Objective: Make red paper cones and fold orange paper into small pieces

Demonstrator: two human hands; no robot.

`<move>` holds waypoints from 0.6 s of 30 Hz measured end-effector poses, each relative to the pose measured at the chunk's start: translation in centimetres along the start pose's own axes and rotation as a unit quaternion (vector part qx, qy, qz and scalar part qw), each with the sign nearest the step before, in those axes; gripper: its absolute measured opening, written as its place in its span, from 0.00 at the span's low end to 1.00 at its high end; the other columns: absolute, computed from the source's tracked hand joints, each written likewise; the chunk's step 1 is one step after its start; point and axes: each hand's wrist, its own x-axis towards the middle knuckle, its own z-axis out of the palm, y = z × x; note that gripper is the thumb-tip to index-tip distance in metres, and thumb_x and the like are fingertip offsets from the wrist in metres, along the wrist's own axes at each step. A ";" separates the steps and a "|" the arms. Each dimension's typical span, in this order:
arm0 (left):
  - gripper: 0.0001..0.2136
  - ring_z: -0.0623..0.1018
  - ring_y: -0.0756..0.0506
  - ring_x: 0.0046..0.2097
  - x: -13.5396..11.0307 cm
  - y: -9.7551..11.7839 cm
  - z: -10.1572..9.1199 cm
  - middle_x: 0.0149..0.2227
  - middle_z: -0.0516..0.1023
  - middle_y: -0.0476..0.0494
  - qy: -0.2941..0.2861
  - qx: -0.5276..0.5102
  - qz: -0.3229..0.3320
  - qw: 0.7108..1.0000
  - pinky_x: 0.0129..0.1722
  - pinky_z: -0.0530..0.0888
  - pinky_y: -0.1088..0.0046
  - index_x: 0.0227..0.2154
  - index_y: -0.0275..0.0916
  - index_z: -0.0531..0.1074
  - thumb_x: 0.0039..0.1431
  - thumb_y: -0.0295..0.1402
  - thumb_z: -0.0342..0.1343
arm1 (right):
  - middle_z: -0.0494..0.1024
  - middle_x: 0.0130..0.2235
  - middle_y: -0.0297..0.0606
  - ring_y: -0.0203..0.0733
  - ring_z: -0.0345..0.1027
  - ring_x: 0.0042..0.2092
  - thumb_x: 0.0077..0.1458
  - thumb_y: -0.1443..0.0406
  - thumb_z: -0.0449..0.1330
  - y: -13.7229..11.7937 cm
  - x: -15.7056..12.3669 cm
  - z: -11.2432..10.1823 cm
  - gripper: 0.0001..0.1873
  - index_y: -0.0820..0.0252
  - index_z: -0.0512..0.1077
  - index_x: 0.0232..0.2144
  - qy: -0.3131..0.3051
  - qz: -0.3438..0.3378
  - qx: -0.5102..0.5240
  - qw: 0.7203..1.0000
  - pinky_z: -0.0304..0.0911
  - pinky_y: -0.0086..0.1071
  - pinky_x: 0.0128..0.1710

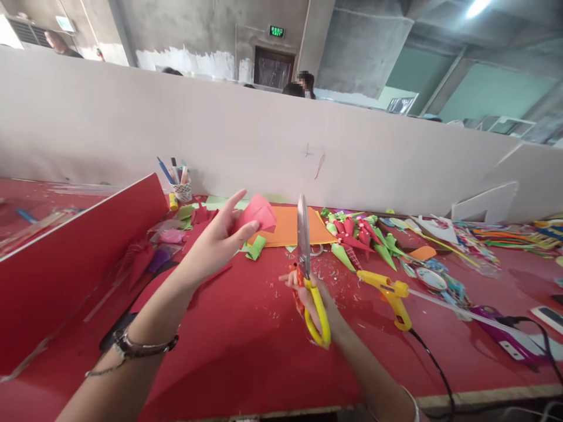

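Observation:
A pinkish-red piece of paper (260, 213), rounded at its upper edge, is held by my left hand (219, 234) between thumb and fingers, with the index finger stretched out. My right hand (313, 293) grips a pair of scissors (303, 234) by the yellow and orange handles, blades pointing up and away from me. The blades look closed and stand apart from the paper. Behind both hands lie orange sheets (290, 225), and a crumpled green scrap (255, 248) rests at their front edge.
Red and green paper cones (356, 237) are heaped right of the orange sheets. A yellow glue gun (387, 293) with a black cord lies nearer. At left stand a red panel (88, 264) and a cup of pens (182, 191). A white partition (246, 135) closes off the back.

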 end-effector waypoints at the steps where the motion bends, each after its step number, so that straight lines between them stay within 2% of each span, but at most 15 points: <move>1: 0.26 0.66 0.53 0.26 0.3 0.3 -0.2 0.27 0.65 0.50 -0.017 0.001 0.004 1.000 0.24 0.67 0.79 0.55 0.40 0.54 0.54 0.38 0.51 | 0.69 0.38 0.40 0.41 0.66 0.41 0.57 0.54 0.44 0.1 0.2 0.2 0.13 0.57 0.59 0.35 -0.007 0.006 0.023 1.000 0.64 0.34 0.38; 3: 0.20 0.67 0.53 0.27 0.7 0.5 -0.7 0.28 0.67 0.50 -0.062 -0.008 0.008 0.998 0.24 0.67 0.79 0.49 0.39 0.62 0.53 0.38 0.52 | 0.67 0.41 0.42 0.43 0.64 0.44 0.56 0.53 0.47 0.3 0.5 0.4 0.15 0.56 0.58 0.39 -0.024 0.027 0.053 0.998 0.62 0.36 0.43; 5: 0.12 0.67 0.53 0.26 1.1 0.4 -1.2 0.26 0.68 0.50 -0.095 -0.012 0.000 0.995 0.23 0.66 0.80 0.37 0.37 0.69 0.53 0.40 0.51 | 0.66 0.40 0.41 0.42 0.63 0.43 0.55 0.53 0.48 0.5 0.7 0.4 0.16 0.57 0.57 0.41 -0.031 0.030 0.033 0.999 0.61 0.37 0.43; 8: 0.13 0.64 0.54 0.22 1.5 -0.2 -1.8 0.21 0.65 0.51 -0.104 0.010 -0.022 0.994 0.19 0.62 0.80 0.23 0.36 0.69 0.53 0.42 0.50 | 0.64 0.37 0.39 0.41 0.62 0.39 0.54 0.55 0.48 0.9 0.9 0.3 0.14 0.57 0.57 0.38 -0.030 0.028 0.007 0.999 0.61 0.36 0.40; 13: 0.13 0.61 0.55 0.20 2.1 -1.2 -2.2 0.19 0.63 0.52 -0.114 0.036 -0.032 0.992 0.18 0.59 0.80 0.20 0.37 0.67 0.52 0.42 0.51 | 0.64 0.33 0.37 0.39 0.61 0.35 0.53 0.58 0.47 1.3 1.2 0.2 0.10 0.58 0.57 0.33 -0.043 0.030 -0.021 0.998 0.60 0.34 0.35; 18: 0.13 0.62 0.54 0.21 2.4 -1.7 -1.9 0.19 0.62 0.53 -0.177 0.059 -0.045 0.981 0.20 0.61 0.80 0.20 0.37 0.65 0.51 0.41 0.51 | 0.62 0.31 0.36 0.38 0.59 0.32 0.51 0.60 0.48 0.7 1.0 -0.1 0.08 0.58 0.58 0.31 -0.042 0.031 -0.075 0.996 0.59 0.33 0.33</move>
